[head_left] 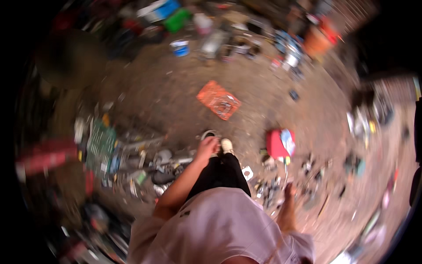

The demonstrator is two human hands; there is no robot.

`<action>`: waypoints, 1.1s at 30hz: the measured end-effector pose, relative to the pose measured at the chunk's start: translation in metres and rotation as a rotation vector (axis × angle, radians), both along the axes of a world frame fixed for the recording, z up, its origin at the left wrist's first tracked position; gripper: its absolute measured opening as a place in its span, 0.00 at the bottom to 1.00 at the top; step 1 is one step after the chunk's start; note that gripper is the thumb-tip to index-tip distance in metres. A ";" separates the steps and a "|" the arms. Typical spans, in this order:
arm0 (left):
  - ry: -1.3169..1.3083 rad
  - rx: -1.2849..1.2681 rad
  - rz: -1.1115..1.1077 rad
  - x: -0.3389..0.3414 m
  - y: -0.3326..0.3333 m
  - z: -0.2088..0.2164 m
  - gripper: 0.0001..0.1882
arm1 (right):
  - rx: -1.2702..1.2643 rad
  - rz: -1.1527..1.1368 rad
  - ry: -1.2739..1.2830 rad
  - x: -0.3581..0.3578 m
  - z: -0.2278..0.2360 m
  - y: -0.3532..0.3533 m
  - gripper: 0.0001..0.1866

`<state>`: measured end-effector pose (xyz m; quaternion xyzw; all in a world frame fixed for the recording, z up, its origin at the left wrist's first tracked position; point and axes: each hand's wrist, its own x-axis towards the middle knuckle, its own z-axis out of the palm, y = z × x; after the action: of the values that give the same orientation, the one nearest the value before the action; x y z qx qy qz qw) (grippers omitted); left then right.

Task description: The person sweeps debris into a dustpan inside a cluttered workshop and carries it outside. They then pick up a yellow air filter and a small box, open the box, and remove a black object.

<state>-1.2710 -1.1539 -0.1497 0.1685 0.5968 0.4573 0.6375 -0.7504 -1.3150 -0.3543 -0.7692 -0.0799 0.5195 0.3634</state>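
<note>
Cluttered floor (154,99) surrounds you, with the tray (210,93) at twelve o'clock from your shoes (227,146), perhaps laid flat to keep its bits (227,105) together, your left hand (209,148) before your legs (222,174), your right hand (289,192) at four o'clock near loose parts (269,190), both too blurred to tell their grip.

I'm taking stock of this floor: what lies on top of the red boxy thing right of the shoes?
A pale blue-and-white item lies over the right part of the red boxy thing, too blurred to identify. The red surface it covers cannot be seen.
</note>
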 end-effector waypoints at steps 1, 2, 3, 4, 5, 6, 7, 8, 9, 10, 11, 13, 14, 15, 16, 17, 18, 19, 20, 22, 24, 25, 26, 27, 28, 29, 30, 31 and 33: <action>0.056 -0.002 0.059 -0.016 -0.022 0.005 0.09 | -0.125 0.143 0.096 -0.048 -0.031 0.020 0.09; 0.023 0.004 0.144 -0.023 -0.030 0.011 0.09 | -0.171 0.267 0.143 -0.081 -0.054 0.033 0.06; 0.082 0.082 0.140 -0.029 -0.039 -0.003 0.08 | -0.257 0.326 0.209 -0.136 -0.009 0.066 0.06; 0.097 0.109 0.149 -0.031 -0.034 0.000 0.08 | -0.190 0.444 0.211 -0.179 -0.004 0.097 0.06; 0.147 0.126 0.178 -0.038 -0.036 0.003 0.08 | -0.122 0.557 0.216 -0.217 -0.001 0.119 0.07; 0.183 0.154 0.251 -0.047 -0.044 0.008 0.08 | -0.058 0.662 0.222 -0.248 0.004 0.139 0.08; 0.215 0.180 0.312 -0.054 -0.051 0.012 0.09 | 0.004 0.753 0.227 -0.277 0.010 0.163 0.09; 0.249 0.174 0.407 -0.060 -0.065 0.021 0.09 | 0.064 0.887 0.230 -0.306 0.020 0.188 0.10; 0.278 0.170 0.486 -0.067 -0.079 0.031 0.09 | 0.126 1.003 0.231 -0.332 0.032 0.213 0.11; 0.256 0.194 0.615 -0.068 -0.097 0.028 0.10 | 0.223 1.185 0.206 -0.347 0.042 0.236 0.13; 0.222 0.211 0.727 -0.076 -0.115 0.019 0.11 | 0.324 1.360 0.189 -0.365 0.051 0.257 0.15; 0.212 0.166 0.951 -0.090 -0.147 0.030 0.12 | 0.367 1.552 0.089 -0.396 0.074 0.302 0.13; 0.131 0.170 1.064 -0.099 -0.165 0.028 0.13 | 0.375 1.600 0.031 -0.403 0.078 0.324 0.13; 0.092 0.169 1.149 -0.110 -0.182 0.026 0.13 | 0.388 1.642 -0.023 -0.412 0.075 0.348 0.12; 0.037 0.184 1.240 -0.121 -0.198 0.025 0.13 | 0.401 1.680 -0.070 -0.424 0.072 0.362 0.12; -0.019 0.202 1.325 -0.130 -0.213 0.023 0.13 | 0.383 1.653 -0.069 -0.433 0.070 0.374 0.12; -0.066 0.217 1.400 -0.139 -0.227 0.027 0.13 | 0.359 1.623 -0.068 -0.441 0.068 0.380 0.11; -0.111 0.232 1.468 -0.148 -0.242 0.032 0.14 | 0.335 1.588 -0.065 -0.448 0.064 0.384 0.11; -0.177 0.342 1.495 -0.161 -0.258 0.022 0.13 | 0.297 1.564 -0.026 -0.458 0.057 0.386 0.11; -0.175 0.367 1.602 -0.181 -0.282 0.012 0.10 | 0.205 1.620 -0.079 -0.472 0.060 0.355 0.11; -0.269 0.401 1.658 -0.212 -0.273 0.006 0.09 | 0.434 1.941 -0.245 -0.463 0.016 0.372 0.10; -0.326 0.447 1.644 -0.243 -0.251 0.001 0.09 | 0.805 2.126 -0.446 -0.452 -0.028 0.415 0.11; -0.332 0.421 1.710 -0.258 -0.261 -0.012 0.08 | 0.765 2.156 -0.413 -0.459 -0.029 0.382 0.11; -0.390 0.446 1.723 -0.272 -0.273 -0.031 0.07 | 0.729 2.186 -0.396 -0.466 -0.017 0.352 0.11; -0.420 0.367 1.789 -0.288 -0.283 -0.048 0.07 | 0.405 1.938 -0.200 -0.477 0.011 0.316 0.11; -0.456 0.283 1.849 -0.305 -0.289 -0.067 0.07 | 0.095 1.656 -0.030 -0.489 0.052 0.281 0.11; -0.459 0.341 1.888 -0.327 -0.292 -0.090 0.06 | 0.066 1.625 -0.034 -0.495 0.073 0.266 0.11; -0.471 0.335 1.912 -0.350 -0.284 -0.091 0.07 | 0.045 1.580 -0.052 -0.492 0.081 0.264 0.12; -0.476 0.398 1.932 -0.404 -0.278 -0.098 0.06 | 0.099 1.661 -0.127 -0.487 0.088 0.269 0.12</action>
<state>-1.6752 -1.4314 -0.2477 -0.3787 0.2481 0.8898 0.0577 -1.2374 -1.0459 -0.2665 -0.4710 -0.6642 0.5701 -0.1096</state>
